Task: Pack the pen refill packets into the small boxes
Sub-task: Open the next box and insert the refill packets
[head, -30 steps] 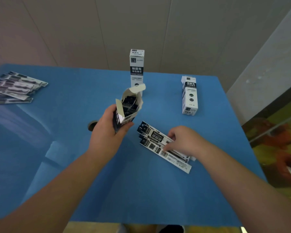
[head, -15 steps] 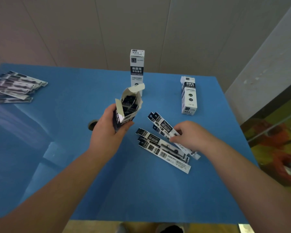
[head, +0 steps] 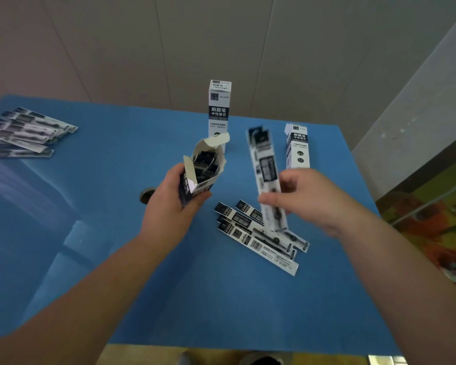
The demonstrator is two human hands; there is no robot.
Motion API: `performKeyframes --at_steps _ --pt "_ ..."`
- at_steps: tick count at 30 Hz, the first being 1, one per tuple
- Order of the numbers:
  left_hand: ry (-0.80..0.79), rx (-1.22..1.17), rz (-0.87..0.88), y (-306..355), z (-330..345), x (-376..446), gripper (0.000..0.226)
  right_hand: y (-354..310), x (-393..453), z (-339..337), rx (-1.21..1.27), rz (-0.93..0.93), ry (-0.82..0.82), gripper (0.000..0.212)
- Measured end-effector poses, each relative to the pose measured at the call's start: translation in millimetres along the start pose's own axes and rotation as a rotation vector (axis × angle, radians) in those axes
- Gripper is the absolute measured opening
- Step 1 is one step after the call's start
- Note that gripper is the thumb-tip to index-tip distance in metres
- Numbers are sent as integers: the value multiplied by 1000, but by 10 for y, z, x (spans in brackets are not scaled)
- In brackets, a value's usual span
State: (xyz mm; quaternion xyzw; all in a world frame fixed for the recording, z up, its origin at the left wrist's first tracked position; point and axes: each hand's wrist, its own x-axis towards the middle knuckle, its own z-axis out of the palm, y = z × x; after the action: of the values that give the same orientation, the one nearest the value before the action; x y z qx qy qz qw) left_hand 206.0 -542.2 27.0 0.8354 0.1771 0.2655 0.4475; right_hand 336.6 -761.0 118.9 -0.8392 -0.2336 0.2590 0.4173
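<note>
Left fingers (head: 178, 177) gripping open box (head: 199, 171), right fingers (head: 271, 200) pinching packets (head: 265, 167), loose packets (head: 258, 233) beneath

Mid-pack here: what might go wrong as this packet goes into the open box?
1. The open box already holds packets, so the lifted packet in the right hand may jam at the mouth.
2. The left hand grips only the box's lower part; a hard push could tip it.
3. The top flap may fold inward.

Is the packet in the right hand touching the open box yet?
Apart. The head view shows blue table between the lifted packet, pinched by the right hand, and the open box held in the left hand.
</note>
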Motion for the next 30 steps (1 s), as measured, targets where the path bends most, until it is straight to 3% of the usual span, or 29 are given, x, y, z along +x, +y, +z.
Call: performKeyframes --at_steps 7,11,15,20,25,30 --pt "-30 10 -9 -13 -7 7 46 -660 -198 127 482 -405 54 10" --pt "-29 39 20 -22 -3 12 47 -711 -64 301 370 -471 238 12" --pt "-4 54 41 -15 -7 1 54 -693 51 390 177 -420 266 7" --pt "7 47 13 1 -14 3 51 -710 90 360 138 -425 338 9" --pt "-35 37 23 -18 25 -18 49 -727 114 349 -40 -373 226 15" --pt "-29 45 50 -15 26 -18 47 -781 176 451 -329 -417 232 22"
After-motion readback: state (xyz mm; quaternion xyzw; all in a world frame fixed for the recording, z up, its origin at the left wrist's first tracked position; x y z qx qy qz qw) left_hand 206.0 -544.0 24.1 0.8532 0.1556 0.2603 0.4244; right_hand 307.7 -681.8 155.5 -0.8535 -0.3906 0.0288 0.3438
